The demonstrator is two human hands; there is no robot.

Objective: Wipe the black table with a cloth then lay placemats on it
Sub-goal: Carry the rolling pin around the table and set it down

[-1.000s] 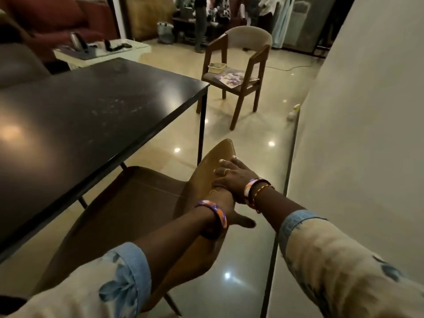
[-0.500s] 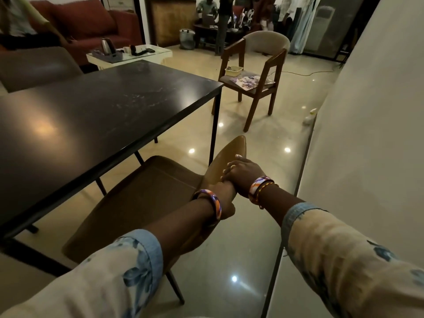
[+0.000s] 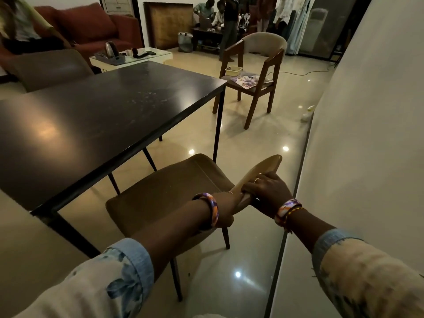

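**Black table bare; both hands on the dining chair, not on a cloth**

Black table (image 3: 110, 106) fills the frame from 9 to 11 o'clock; top carries nothing, with pale scuffs or dust near its far right corner and a lamp glare at the left. No cloth in either hand. Possible placemats (image 3: 250, 79): a patterned sheet lies on the seat of the wooden armchair (image 3: 257, 72) at 1 o'clock, beside a small pale basket (image 3: 233, 70); too small to confirm.

Hands: left hand (image 3: 226, 206) and right hand (image 3: 266, 191) meet at 5 o'clock on the backrest of the tan dining chair (image 3: 169, 191). Right fingers curl over the backrest's top edge, gripping it. Left hand is at the same edge, partly hidden behind the backrest; appears to hold it, grip not fully visible.

Judgement: step in hand is clearing the chair from the table side; wiping not begun.

Risks:
- Glossy tiled floor (image 3: 252, 138): thin chair legs could skid or scrape if dragged.
- White wall (image 3: 367, 134) just beside the backrest at 3 o'clock: a pull that way could knock chair or knuckles against it.
- Chair's front edge sits near the table leg; a twist could catch it.
- Dim light: smears may go unnoticed when wiping.
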